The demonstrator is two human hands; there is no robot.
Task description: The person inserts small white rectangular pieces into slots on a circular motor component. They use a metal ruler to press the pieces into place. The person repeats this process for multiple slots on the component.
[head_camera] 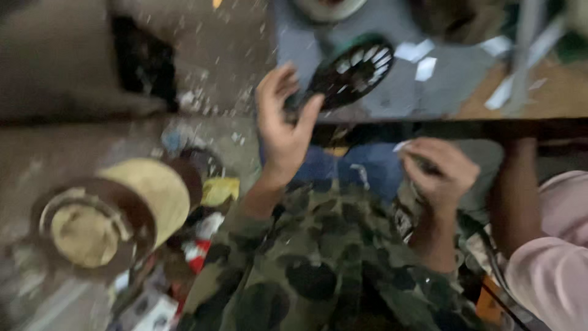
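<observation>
Bare grey tabletop point(392, 98) ahead, large spool point(116, 214) crowding left, pink sleeve point(551, 257) right

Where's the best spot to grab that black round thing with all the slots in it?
Probably its near rim, lower left, where the left hand already pinches it. The black slotted disc is thin, flat and tilted, so thumb on one face and fingers on the other, coming from the near side, suits it. The picture is blurry; finer detail can't be told. The right hand is curled around something small.

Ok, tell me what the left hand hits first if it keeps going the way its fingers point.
Probably nothing new: the left hand already grips the black slotted disc. Beyond its fingertips lies the littered grey floor, though blur leaves depth unclear.
</observation>
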